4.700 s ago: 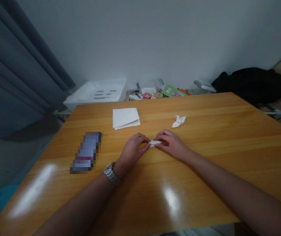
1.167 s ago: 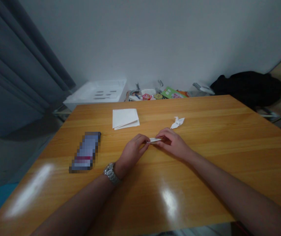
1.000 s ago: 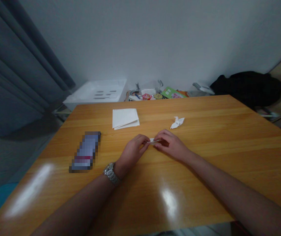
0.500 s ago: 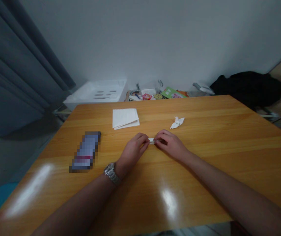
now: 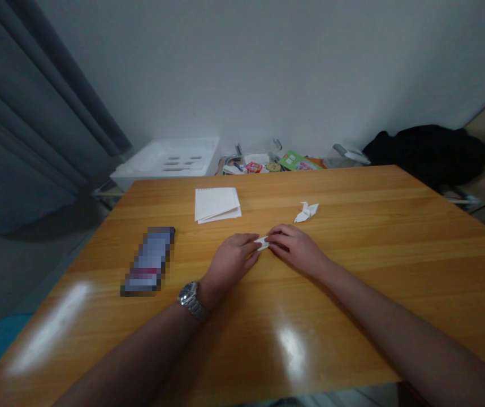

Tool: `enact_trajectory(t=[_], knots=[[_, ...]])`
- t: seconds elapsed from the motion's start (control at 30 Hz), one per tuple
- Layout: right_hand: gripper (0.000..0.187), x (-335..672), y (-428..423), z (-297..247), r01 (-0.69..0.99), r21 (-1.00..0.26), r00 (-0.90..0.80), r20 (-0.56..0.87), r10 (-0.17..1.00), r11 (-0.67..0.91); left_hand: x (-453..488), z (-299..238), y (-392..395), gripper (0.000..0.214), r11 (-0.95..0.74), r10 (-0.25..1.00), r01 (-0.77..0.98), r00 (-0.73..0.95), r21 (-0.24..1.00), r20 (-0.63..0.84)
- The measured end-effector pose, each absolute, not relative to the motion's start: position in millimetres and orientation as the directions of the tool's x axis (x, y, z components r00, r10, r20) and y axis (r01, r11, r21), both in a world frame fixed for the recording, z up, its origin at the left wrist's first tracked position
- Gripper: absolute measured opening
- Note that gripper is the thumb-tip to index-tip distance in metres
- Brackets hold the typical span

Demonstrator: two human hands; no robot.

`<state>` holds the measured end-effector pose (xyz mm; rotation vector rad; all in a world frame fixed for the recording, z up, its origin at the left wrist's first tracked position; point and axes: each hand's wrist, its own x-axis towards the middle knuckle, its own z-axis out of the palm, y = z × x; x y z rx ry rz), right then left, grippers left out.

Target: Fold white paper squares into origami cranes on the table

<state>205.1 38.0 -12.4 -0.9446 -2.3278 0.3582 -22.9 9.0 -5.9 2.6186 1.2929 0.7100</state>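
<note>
Head view: across the wooden table (image 5: 378,226), from left to right, lie a pixelated object (image 5: 148,261) and a stack of paper sheets (image 5: 216,204), apparently unfolded. The left hand (image 5: 229,261) and right hand (image 5: 295,249) are together, pinching a narrow folded strip (image 5: 262,243) between them. It is not yet crane-shaped. Just beyond lies a paper crane (image 5: 306,212), seemingly finished.

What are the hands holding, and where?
A folded white paper, held at its two ends by the fingertips of the left hand and right hand.
</note>
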Motion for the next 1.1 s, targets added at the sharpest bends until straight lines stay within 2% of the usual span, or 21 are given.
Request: enact_trajectory(t=[0.17, 0.27, 0.5, 1.1], knots=[[0.028, 212, 37, -13, 0.584, -0.369, -0.603, 0.399, 0.691, 0.723, -20, 0, -1, 0.035, -0.669, 0.735, 0.717, 0.599, 0.196, 0.319], [0.034, 217, 37, -12, 0.612, -0.330, -0.621, 0.363, 0.695, 0.719, -17, 2, -5, 0.039, -0.662, 0.741, 0.731, 0.606, 0.164, 0.290], [0.047, 224, 33, -9, 0.591, -0.341, -0.668, 0.303, 0.680, 0.731, -13, 3, -10, 0.039, -0.647, 0.756, 0.738, 0.589, 0.193, 0.284], [0.047, 220, 28, -7, 0.650, -0.313, -0.656, 0.229, 0.720, 0.692, -10, 8, -15, 0.041, -0.649, 0.757, 0.737, 0.599, 0.188, 0.262]])
